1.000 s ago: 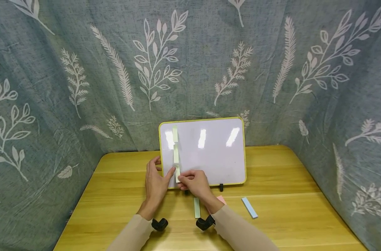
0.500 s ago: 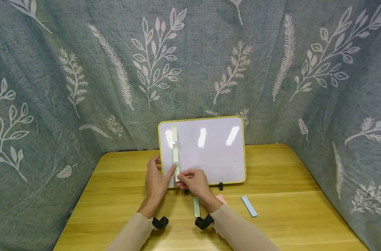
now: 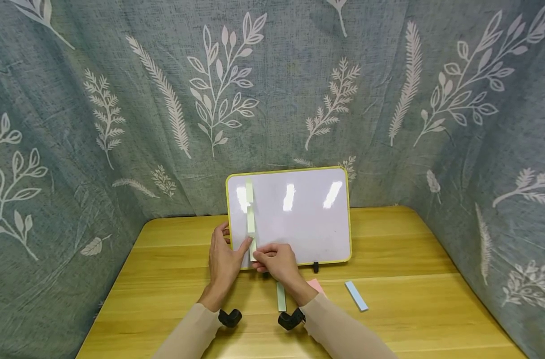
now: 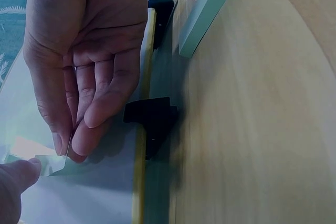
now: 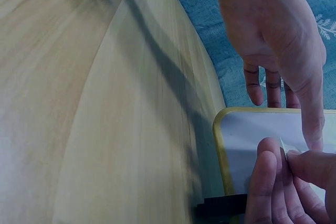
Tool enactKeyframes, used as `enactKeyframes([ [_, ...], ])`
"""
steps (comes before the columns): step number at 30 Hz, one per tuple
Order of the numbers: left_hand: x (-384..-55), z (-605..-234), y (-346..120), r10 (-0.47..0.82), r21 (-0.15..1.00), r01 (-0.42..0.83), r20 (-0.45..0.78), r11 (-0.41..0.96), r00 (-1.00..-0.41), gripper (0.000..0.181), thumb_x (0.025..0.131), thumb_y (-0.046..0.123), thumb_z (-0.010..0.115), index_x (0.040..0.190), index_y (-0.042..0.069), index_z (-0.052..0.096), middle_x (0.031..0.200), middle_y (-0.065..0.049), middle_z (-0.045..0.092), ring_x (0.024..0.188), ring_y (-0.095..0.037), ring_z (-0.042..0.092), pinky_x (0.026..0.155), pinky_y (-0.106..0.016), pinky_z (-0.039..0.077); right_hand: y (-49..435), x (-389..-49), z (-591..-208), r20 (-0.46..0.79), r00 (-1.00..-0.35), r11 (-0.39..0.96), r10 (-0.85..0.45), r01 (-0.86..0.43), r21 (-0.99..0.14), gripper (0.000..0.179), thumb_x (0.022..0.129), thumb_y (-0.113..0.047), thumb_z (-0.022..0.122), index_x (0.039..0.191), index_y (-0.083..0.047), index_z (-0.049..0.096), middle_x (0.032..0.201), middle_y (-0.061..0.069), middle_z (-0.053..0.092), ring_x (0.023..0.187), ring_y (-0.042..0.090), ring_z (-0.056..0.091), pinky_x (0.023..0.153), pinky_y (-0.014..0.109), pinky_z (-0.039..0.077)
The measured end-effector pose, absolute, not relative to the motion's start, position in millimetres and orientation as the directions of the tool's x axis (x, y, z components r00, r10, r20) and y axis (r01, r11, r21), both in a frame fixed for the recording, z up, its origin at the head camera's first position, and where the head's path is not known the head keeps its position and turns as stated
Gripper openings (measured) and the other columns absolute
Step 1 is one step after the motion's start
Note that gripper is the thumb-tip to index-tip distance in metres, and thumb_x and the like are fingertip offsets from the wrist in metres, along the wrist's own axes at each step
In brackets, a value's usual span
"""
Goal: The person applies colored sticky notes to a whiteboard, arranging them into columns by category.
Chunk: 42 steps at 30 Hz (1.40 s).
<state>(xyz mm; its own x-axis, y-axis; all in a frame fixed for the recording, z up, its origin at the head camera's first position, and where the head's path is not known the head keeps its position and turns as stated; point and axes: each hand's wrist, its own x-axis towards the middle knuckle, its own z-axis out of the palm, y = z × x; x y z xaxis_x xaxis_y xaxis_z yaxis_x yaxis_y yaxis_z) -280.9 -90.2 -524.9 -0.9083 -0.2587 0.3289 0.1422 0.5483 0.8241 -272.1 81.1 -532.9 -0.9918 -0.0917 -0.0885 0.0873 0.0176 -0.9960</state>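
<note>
A whiteboard (image 3: 299, 229) with a yellow rim stands upright on the table. Down its left side run pale green sticky notes, an upper note (image 3: 249, 190), a middle note (image 3: 251, 219) and a lowest note (image 3: 253, 248). My left hand (image 3: 224, 262) holds the board's left edge, fingers behind it, and its thumb (image 4: 18, 174) presses the top part of the lowest note. My right hand (image 3: 281, 259) pinches that note's lower end between thumb and forefinger; in the left wrist view the note's free end (image 4: 54, 165) lifts off the board toward those fingertips.
Black feet (image 3: 316, 267) support the board's lower rim. On the wooden table (image 3: 411, 299) in front lie a green note pad (image 3: 281, 297), a pink pad (image 3: 316, 285) partly under the right forearm, and a blue pad (image 3: 356, 296). A leaf-patterned curtain (image 3: 272, 99) surrounds the table.
</note>
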Motion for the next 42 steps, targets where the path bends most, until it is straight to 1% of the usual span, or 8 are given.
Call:
enactKeyframes([
  [10, -284, -525, -90, -0.262, 0.821, 0.139, 0.33, 0.553, -0.907, 0.08, 0.1, 0.035, 0.095, 0.164, 0.008, 0.054, 0.143, -0.019, 0.07, 0.12, -0.039, 0.071, 0.099, -0.055, 0.059, 81, -271, -533, -0.098, -0.991, 0.01, -0.091, 0.098, -0.995, 0.018, 0.108, -0.008, 0.084, 0.118, 0.006, 0.083, 0.096, 0.019, 0.089, 0.083, 0.029, 0.09, 0.079, 0.041, 0.074],
  [19, -286, -526, -90, -0.261, 0.822, 0.142, 0.332, 0.552, -0.907, 0.08, 0.1, 0.035, 0.095, 0.164, 0.008, 0.054, 0.144, -0.019, 0.071, 0.121, -0.039, 0.072, 0.101, -0.056, 0.059, 80, -271, -534, -0.102, -0.991, 0.013, -0.09, 0.101, -0.995, 0.018, 0.108, -0.01, 0.085, 0.118, 0.006, 0.084, 0.097, 0.019, 0.089, 0.087, 0.034, 0.09, 0.077, 0.038, 0.073],
  [27, -288, -526, -90, -0.262, 0.824, 0.129, 0.318, 0.551, -0.911, 0.08, 0.1, 0.034, 0.095, 0.164, 0.008, 0.054, 0.143, -0.02, 0.072, 0.123, -0.04, 0.072, 0.103, -0.057, 0.059, 79, -271, -534, -0.114, -0.989, 0.016, -0.09, 0.113, -0.993, 0.017, 0.108, -0.007, 0.083, 0.117, 0.007, 0.084, 0.097, 0.018, 0.089, 0.081, 0.026, 0.089, 0.078, 0.039, 0.073],
  [31, -289, -526, -90, -0.264, 0.825, 0.128, 0.318, 0.55, -0.91, 0.08, 0.1, 0.035, 0.095, 0.163, 0.007, 0.055, 0.142, -0.02, 0.073, 0.123, -0.04, 0.073, 0.103, -0.057, 0.059, 78, -271, -535, -0.111, -0.99, 0.015, -0.091, 0.11, -0.994, 0.017, 0.108, -0.007, 0.084, 0.118, 0.007, 0.084, 0.097, 0.02, 0.089, 0.082, 0.029, 0.09, 0.078, 0.039, 0.073],
  [37, -290, -525, -91, -0.264, 0.828, 0.129, 0.316, 0.546, -0.911, 0.079, 0.1, 0.035, 0.095, 0.163, 0.008, 0.056, 0.137, -0.02, 0.075, 0.121, -0.04, 0.073, 0.102, -0.057, 0.06, 77, -270, -534, -0.106, -0.99, 0.02, -0.096, 0.105, -0.994, 0.018, 0.107, -0.007, 0.085, 0.118, 0.006, 0.084, 0.097, 0.022, 0.089, 0.087, 0.036, 0.09, 0.077, 0.039, 0.073],
  [39, -291, -525, -92, -0.264, 0.828, 0.128, 0.314, 0.546, -0.912, 0.078, 0.1, 0.035, 0.095, 0.162, 0.009, 0.056, 0.134, -0.019, 0.076, 0.119, -0.04, 0.074, 0.101, -0.056, 0.06, 77, -270, -534, -0.107, -0.99, 0.02, -0.097, 0.105, -0.994, 0.018, 0.107, -0.007, 0.084, 0.119, 0.006, 0.084, 0.097, 0.022, 0.089, 0.087, 0.036, 0.09, 0.077, 0.038, 0.073],
  [42, -292, -526, -92, -0.266, 0.829, 0.126, 0.313, 0.545, -0.912, 0.076, 0.1, 0.036, 0.095, 0.161, 0.01, 0.058, 0.131, -0.019, 0.077, 0.117, -0.039, 0.075, 0.099, -0.056, 0.06, 77, -271, -534, -0.108, -0.989, 0.018, -0.097, 0.107, -0.994, 0.017, 0.107, -0.007, 0.084, 0.119, 0.006, 0.084, 0.097, 0.022, 0.089, 0.085, 0.033, 0.09, 0.076, 0.037, 0.073],
])
